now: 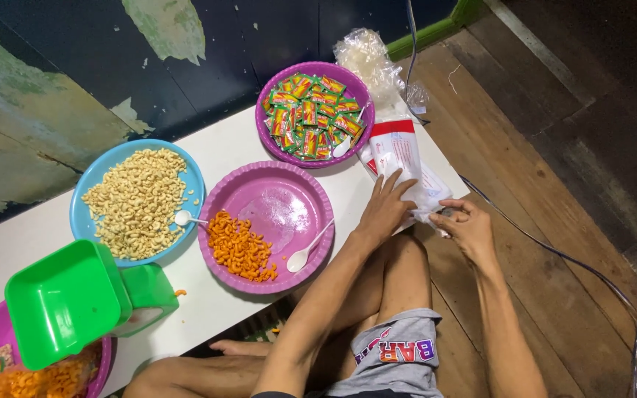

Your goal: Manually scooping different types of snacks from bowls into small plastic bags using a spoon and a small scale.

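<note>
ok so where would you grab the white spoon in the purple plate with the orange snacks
Probably by the thin handle of the white spoon. It points up and right over bare plate, toward the left hand, while the bowl lies at the near rim beside the orange snacks. Come from above right.

Three purple plates (268,193), one blue plate (90,180), perhaps three spoons (305,250).

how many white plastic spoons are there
3: one spoon at the blue plate's rim, one in the middle purple plate, one among the sachets in the far purple plate. More may be buried.
</note>
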